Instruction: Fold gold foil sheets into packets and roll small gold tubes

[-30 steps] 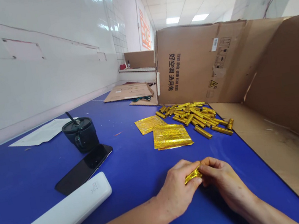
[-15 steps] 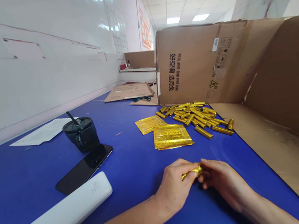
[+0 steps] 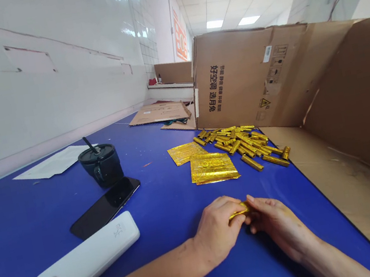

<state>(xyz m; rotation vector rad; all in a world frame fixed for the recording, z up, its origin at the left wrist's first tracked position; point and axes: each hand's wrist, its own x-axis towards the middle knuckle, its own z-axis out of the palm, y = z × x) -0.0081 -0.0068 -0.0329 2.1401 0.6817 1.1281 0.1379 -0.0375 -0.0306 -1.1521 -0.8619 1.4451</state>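
Observation:
My left hand (image 3: 219, 230) and my right hand (image 3: 275, 225) meet low on the blue table (image 3: 168, 208), fingers pinched together on a small gold foil piece (image 3: 240, 212) held between them. Just beyond lies a flat stack of gold foil sheets (image 3: 213, 168), with another gold sheet (image 3: 184, 153) behind it. Farther back sits a pile of several rolled gold foil sticks (image 3: 243, 143).
A dark lidded cup with a straw (image 3: 101, 165), a black phone (image 3: 106, 207) and a long white device (image 3: 76, 272) lie to the left. Paper sheets (image 3: 53, 164) rest near the wall. Opened cardboard boxes (image 3: 267, 76) stand behind and to the right; flattened cardboard (image 3: 161, 113) lies farther back.
Both hands have kept working the gold piece, shifting slightly; less of the foil shows between the fingers now. Nothing else on the table has moved.

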